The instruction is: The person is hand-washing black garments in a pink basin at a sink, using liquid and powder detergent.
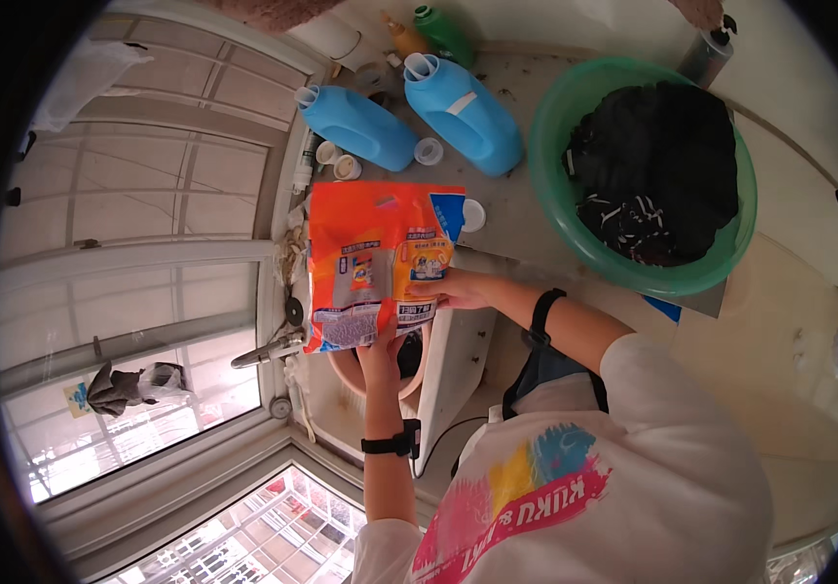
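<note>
An orange plastic detergent bag [349, 255] with blue corners and printed writing is held up in front of me by both hands. My left hand [382, 359] grips its lower edge from below. My right hand [462, 288] holds the right side, fingers over the printed front. Partly hidden behind the bag is a pink basin [424, 365] with dark cloth in it, beside a metal tap [265, 353]. To the right, a green plastic basin [554, 212] holds a heap of black clothes [652, 160]. Two blue plastic bottles [364, 128] [473, 117] lie or stand beyond the bag; which is unclear.
Round caps [428, 151] are scattered near the bottles. A green bottle [444, 33] and an orange bottle [405, 36] are at the back, a pump bottle [707, 55] behind the green basin. A barred window [134, 277] borders the left; a white cabinet [455, 365] lies below the counter.
</note>
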Demonstrator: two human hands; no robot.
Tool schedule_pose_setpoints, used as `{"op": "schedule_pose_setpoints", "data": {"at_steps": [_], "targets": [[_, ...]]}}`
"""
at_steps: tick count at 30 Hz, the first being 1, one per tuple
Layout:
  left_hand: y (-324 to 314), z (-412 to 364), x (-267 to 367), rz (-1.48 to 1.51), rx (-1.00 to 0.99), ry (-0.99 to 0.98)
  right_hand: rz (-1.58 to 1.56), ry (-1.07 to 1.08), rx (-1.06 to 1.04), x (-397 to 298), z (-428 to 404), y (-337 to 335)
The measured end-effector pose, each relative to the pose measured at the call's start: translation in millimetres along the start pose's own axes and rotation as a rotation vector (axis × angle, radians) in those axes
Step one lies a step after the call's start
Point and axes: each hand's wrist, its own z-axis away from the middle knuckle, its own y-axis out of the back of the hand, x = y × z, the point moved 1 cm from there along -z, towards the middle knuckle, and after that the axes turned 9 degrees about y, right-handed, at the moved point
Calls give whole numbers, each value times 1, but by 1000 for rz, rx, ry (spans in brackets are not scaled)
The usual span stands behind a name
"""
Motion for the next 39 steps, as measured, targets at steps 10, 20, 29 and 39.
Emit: {"op": "schedule_pose_setpoints", "data": {"at_steps": [10, 20, 29, 39], "targets": [[-10, 4, 6, -2, 54, -32, -148, -30, 42, -1, -9, -3], [-15, 10, 12, -56, 39, -97, -217, 37, 46, 3, -8, -5], [-15, 9, 12, -121, 73, -79, -213, 97, 160, 11, -12, -2], [-22, 7, 19, -123, 106, -105, -234, 172, 219, 13, -15, -2]]}}
